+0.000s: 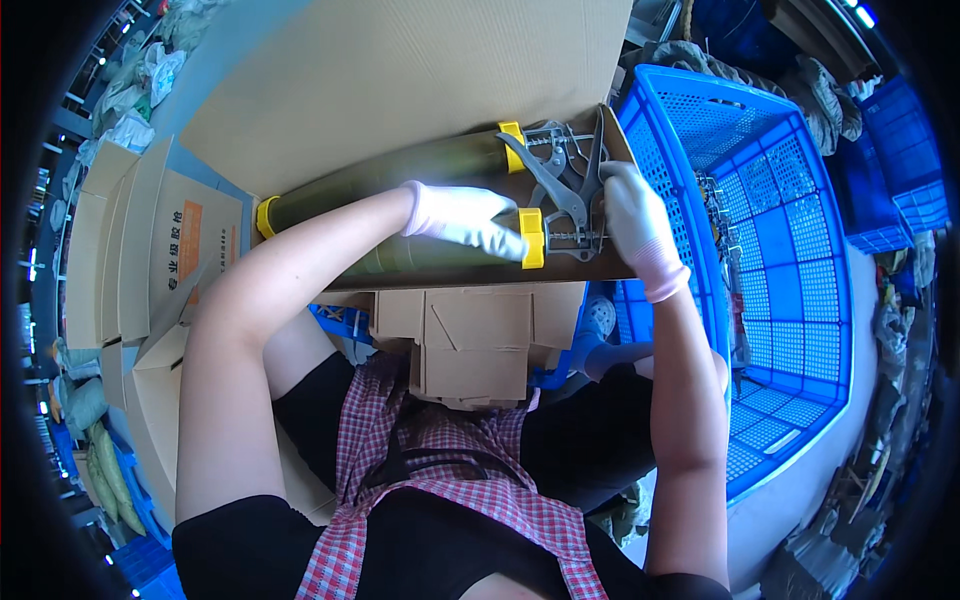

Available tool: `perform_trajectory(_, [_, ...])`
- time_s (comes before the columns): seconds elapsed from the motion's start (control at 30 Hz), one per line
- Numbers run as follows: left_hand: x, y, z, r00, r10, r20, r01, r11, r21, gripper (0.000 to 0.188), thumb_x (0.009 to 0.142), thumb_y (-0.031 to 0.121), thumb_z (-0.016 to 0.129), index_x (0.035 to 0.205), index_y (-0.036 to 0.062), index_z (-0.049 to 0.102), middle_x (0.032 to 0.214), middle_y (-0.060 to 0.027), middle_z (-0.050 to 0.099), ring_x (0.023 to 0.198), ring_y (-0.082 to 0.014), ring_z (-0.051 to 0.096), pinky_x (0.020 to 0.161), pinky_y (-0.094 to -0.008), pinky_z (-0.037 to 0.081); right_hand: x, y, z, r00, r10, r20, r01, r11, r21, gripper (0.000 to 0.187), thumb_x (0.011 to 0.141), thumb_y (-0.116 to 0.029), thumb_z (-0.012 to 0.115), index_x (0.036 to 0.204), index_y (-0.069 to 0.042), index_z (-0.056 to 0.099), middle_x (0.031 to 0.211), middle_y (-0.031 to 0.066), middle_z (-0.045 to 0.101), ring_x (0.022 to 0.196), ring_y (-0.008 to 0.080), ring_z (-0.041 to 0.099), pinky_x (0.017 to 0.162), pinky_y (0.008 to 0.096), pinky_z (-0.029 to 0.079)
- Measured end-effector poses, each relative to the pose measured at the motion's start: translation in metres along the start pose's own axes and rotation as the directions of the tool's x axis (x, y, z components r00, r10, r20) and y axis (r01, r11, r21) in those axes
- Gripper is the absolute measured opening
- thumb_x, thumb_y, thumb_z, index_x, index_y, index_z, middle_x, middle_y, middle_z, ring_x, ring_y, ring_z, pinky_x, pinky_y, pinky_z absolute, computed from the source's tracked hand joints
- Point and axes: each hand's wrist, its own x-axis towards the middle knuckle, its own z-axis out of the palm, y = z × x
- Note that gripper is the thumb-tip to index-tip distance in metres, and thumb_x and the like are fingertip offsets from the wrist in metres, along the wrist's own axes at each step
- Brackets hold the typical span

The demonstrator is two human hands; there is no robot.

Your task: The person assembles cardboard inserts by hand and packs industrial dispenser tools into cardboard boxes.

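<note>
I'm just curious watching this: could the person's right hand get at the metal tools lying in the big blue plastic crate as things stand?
Probably yes. The right hand rests on the metal handles of the green tubes in the cardboard box, right beside the blue plastic crate. The crate is open-topped, and nothing covers the metal tools inside.

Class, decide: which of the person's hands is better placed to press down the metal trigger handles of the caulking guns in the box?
Right. The right hand already rests on the grey metal trigger handles; the left hand lies across the green tube.
</note>
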Motion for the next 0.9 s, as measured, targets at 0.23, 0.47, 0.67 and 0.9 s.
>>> perform_trajectory(0.23, [0.023, 0.028, 0.01, 0.945, 0.259, -0.201, -0.048, 0.715, 0.697, 0.028, 0.1, 0.023, 0.044, 0.112, 0.001, 0.057, 0.105, -0.0065, 0.061, 0.093, -0.0148, 0.051, 0.087, -0.027, 0.041, 0.048, -0.031, -0.006, 0.816, 0.47, 0.336, -0.39, 0.877, -0.279, 0.066, 0.082, -0.061, 0.053, 0.068, 0.002, 0.068, 0.064, 0.0182, 0.064, 0.062, 0.035, 0.065, 0.062, 0.0406, 0.053])
perform_trajectory(0.47, [0.041, 0.041, 0.022, 0.943, 0.072, -0.324, 0.205, 0.64, 0.741, 0.023, 0.094, 0.02, 0.048, 0.11, 0.0064, 0.056, 0.103, -0.0051, 0.06, 0.087, -0.0149, 0.053, 0.081, -0.0262, 0.043, 0.041, -0.039, 0.004, 0.818, 0.479, 0.318, -0.355, 0.856, -0.375, 0.09, 0.059, -0.081, 0.062, 0.079, 0.007, 0.059, 0.056, 0.0118, 0.062, 0.055, 0.0231, 0.066, 0.048, 0.0315, 0.052])
perform_trajectory(0.67, [0.089, -0.012, -0.038, 0.81, 0.582, 0.07, -0.557, 0.726, 0.404, 0.025, 0.093, 0.015, 0.051, 0.115, 0.0048, 0.056, 0.106, -0.0059, 0.061, 0.087, -0.0156, 0.056, 0.075, -0.0255, 0.046, 0.033, -0.049, 0.044, 0.896, 0.442, -0.035, -0.427, 0.837, -0.341, 0.077, 0.066, -0.07, 0.069, 0.08, 0.005, 0.056, 0.054, 0.0111, 0.061, 0.047, 0.022, 0.064, 0.043, 0.0315, 0.05])
perform_trajectory(0.9, [-0.027, -0.005, -0.002, 0.64, 0.767, -0.038, -0.233, 0.24, 0.942, 0.027, 0.092, 0.024, 0.052, 0.106, 0.004, 0.063, 0.097, -0.0136, 0.064, 0.087, -0.0265, 0.061, 0.078, -0.0356, 0.049, 0.048, -0.048, 0.029, 0.677, 0.714, 0.176, -0.654, 0.694, -0.3, 0.081, 0.075, -0.063, 0.061, 0.108, 0.01, 0.046, 0.086, 0.0253, 0.066, 0.081, 0.0368, 0.067, 0.072, 0.0407, 0.054])
